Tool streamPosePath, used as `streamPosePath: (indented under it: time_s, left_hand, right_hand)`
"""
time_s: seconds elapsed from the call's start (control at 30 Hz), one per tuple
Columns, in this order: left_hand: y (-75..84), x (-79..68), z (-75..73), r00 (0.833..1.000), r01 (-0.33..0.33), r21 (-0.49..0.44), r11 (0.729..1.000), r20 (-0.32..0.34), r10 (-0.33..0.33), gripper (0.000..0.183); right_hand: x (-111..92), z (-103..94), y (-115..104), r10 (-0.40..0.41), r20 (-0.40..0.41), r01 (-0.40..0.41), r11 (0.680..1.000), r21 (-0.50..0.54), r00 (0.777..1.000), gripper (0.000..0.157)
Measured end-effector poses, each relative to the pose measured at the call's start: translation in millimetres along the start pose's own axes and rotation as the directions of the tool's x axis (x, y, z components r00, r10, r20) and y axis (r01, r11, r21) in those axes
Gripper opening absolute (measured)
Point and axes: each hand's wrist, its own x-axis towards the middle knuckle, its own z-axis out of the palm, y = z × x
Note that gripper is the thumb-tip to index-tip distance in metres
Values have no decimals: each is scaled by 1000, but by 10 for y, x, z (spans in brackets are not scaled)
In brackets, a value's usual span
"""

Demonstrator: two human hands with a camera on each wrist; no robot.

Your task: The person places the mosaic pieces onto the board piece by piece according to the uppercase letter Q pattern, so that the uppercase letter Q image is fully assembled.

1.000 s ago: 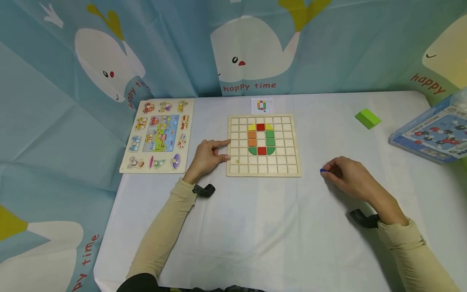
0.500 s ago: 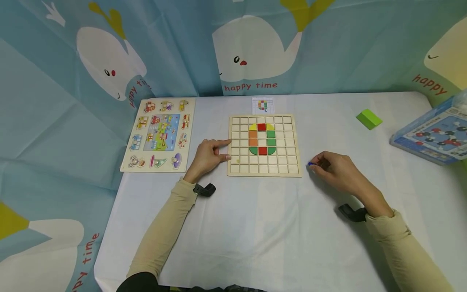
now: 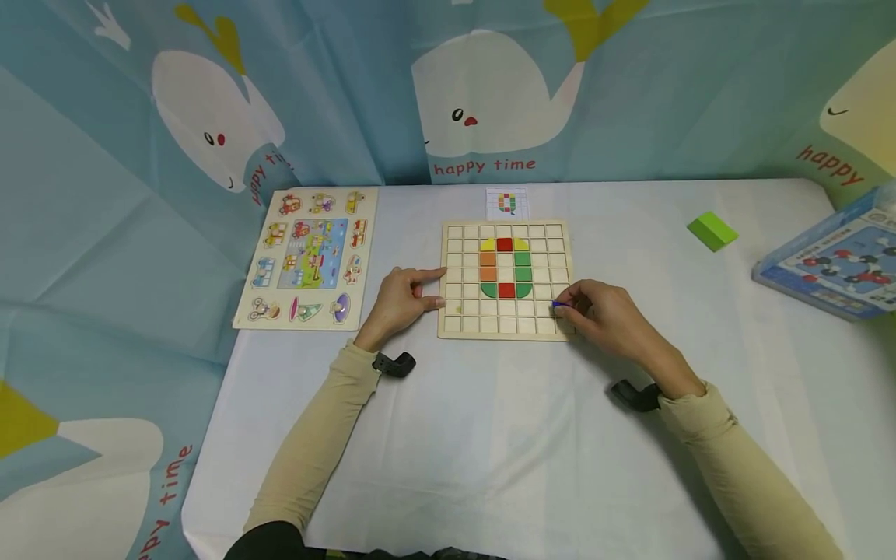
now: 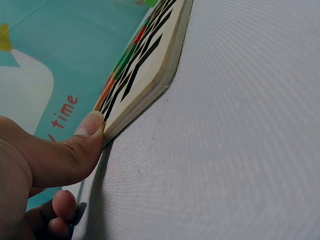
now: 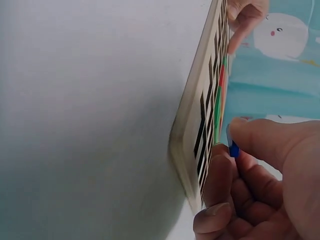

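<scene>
A square wooden grid board (image 3: 462,324) lies on the table in the head view. Yellow, red, orange and green tiles (image 3: 523,274) form a ring in its cells. My left hand (image 3: 397,302) touches the board's left edge with thumb and straight index finger; the left wrist view shows the thumb (image 4: 75,155) against the board's side. Between right thumb and fingers I pinch a small blue piece (image 5: 233,148), held over the board's right part. My right hand (image 3: 610,317) overlaps the lower right corner in the head view. The fingers partly hide the piece, so its full shape is concealed.
Behind the board lies a small printed card (image 3: 507,204) with a coloured ring pattern. A picture puzzle board (image 3: 364,268) is at the left. A green block (image 3: 712,231) and a blue box (image 3: 826,264) stand at the right. A whale-print curtain (image 3: 336,85) hangs behind.
My right hand has moved left with the blue piece, from the table beside the board to over its right part. The left hand has stayed at the board's edge.
</scene>
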Motion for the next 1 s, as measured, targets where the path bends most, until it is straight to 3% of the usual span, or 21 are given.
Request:
streamPosePath:
  time_s: [0.6, 1.0]
  left_hand:
    - [-2, 3, 6, 1000, 9, -9, 1000, -3, -9, 54]
    - [18, 2, 4, 1000, 9, -12, 1000, -3, -9, 54]
  right_hand:
    - [206, 177, -39, 22, 4, -23, 997, 79, 1000, 11]
    - [275, 273, -90, 37, 39, -40, 996, 75, 999, 11]
